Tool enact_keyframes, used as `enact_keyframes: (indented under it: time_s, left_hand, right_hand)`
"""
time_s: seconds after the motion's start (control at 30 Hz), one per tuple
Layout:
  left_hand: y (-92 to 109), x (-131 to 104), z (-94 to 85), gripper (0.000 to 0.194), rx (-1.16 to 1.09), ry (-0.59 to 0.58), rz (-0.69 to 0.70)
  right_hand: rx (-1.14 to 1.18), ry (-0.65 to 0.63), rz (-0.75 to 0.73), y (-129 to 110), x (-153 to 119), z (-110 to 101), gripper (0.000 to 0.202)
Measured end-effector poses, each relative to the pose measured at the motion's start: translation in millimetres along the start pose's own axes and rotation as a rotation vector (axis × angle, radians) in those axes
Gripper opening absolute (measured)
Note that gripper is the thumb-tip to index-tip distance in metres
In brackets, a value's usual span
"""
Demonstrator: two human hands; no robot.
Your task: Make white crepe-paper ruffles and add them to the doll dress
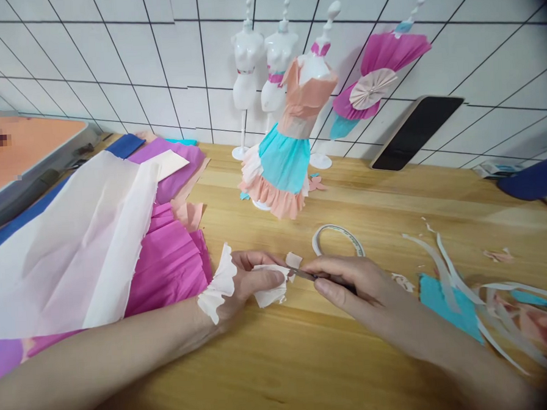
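Between the thumb and fingers of my left hand (254, 276) is a small piece of white crepe paper (270, 296). My right hand (351, 283) grips dark-handled scissors (306, 274), whose blades reach the paper's right edge. A small white scrap (293, 259) lies just beyond the blades. Around my left wrist sits a ruffled strip of white paper (219, 286). Behind my hands stands a mini mannequin (310, 74) in a peach and turquoise paper dress (286, 158). A roll of white tape (336, 231) rests on the table near my right hand.
Sheets of white paper (60, 253) and magenta crepe paper (169, 265) cover the left side. Paper strips and a turquoise scrap (448, 306) lie at right. Two bare mannequins (248, 65) and one in magenta (368, 84) stand by the tiled wall, where a phone (419, 131) leans.
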State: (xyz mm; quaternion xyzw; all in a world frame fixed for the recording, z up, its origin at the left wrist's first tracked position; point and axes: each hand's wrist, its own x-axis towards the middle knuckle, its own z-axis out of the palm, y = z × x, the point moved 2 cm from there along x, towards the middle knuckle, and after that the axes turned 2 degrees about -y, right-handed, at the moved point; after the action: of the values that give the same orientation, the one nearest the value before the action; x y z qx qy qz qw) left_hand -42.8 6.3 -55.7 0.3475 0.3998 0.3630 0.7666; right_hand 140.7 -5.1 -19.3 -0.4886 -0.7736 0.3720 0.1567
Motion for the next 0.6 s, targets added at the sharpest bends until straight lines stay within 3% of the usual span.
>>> enact_keyframes:
  time_s: [0.6]
  left_hand:
    - [0,0,0.4,0.019,0.158,-0.081,0.048]
  right_hand:
    - [-0.095,0.002,-0.106,-15,2,11,0.018]
